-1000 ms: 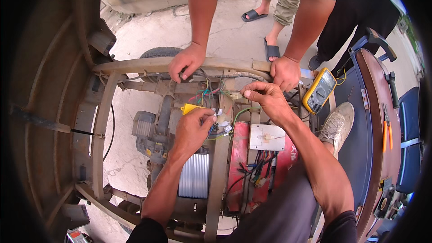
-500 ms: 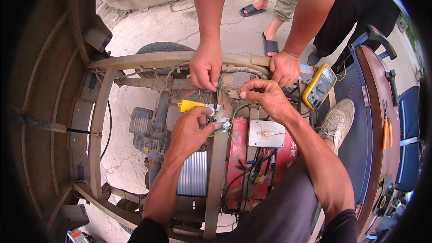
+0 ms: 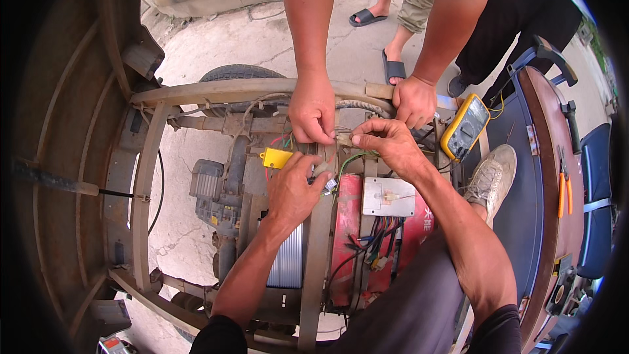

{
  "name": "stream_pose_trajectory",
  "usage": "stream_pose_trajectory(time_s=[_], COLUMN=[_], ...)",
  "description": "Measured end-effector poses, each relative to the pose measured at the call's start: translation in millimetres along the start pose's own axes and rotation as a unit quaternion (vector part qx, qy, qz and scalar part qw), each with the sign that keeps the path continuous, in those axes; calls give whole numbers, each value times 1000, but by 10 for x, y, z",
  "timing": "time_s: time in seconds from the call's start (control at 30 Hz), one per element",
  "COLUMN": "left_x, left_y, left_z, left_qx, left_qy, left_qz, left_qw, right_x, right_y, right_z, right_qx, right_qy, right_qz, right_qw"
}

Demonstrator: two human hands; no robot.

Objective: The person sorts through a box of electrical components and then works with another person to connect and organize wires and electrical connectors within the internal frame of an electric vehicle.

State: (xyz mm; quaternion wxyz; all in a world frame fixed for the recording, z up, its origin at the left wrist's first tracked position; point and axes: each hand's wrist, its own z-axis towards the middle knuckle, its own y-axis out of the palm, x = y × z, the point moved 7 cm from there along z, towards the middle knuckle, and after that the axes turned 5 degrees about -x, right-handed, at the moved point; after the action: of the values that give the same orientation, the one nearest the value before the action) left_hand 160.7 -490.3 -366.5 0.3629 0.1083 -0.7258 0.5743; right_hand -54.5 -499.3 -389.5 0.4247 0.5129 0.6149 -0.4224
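Note:
My right hand (image 3: pixel 391 147) pinches a pale plastic wire connector (image 3: pixel 343 139) between thumb and fingertips, above the frame's middle bar. Close by on its left, a co-worker's hand (image 3: pixel 313 110) has its fingertips at the wires by this connector. My left hand (image 3: pixel 293 190) is closed around a bundle of small white wire connectors (image 3: pixel 322 169), partly hidden by the fingers. Just beyond it sits a yellow box (image 3: pixel 276 158) with thin coloured wires. A green wire (image 3: pixel 349 159) curves down between my hands. The co-worker's other hand (image 3: pixel 415 100) rests on the frame's far rail.
Below my hands lie a silver finned unit (image 3: pixel 285 259), a red battery case (image 3: pixel 347 223) and a white box (image 3: pixel 388 196) with loose wires. A yellow multimeter (image 3: pixel 466 128) leans at right, near my shoe (image 3: pixel 490 174). Orange-handled pliers (image 3: pixel 564 190) lie farther right. A motor (image 3: pixel 213 190) sits left.
The co-worker's hand has shifted right, up to the connector in my right hand. My left hand has moved slightly right and up with its bundle. My right hand has barely moved.

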Motion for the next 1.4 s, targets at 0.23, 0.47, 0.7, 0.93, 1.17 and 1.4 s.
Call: stream_pose_trajectory(time_s=[0.23,0.47,0.7,0.93,1.17,1.4], left_x=[-62,-87,5,28,-28,-17], left_y=[12,38,-27,30,24,58], left_z=[-19,-3,29,70,33,63], left_qx=[17,22,10,-11,35,-9], left_qy=[1,-7,-3,14,52,16], left_qz=[-29,-48,-43,-36,-67,-66], left_qw=[999,999,999,999,996,998], right_x=[8,168,120,132,201,123], right_y=[-41,-126,-111,-133,-97,-36], right_z=[1,6,-41,-33,-27,-10], right_qx=[28,70,94,84,86,13], right_qy=[-15,36,65,64,82,30], right_qz=[80,124,109,97,188,113], right_qw=[996,989,987,990,975,993])
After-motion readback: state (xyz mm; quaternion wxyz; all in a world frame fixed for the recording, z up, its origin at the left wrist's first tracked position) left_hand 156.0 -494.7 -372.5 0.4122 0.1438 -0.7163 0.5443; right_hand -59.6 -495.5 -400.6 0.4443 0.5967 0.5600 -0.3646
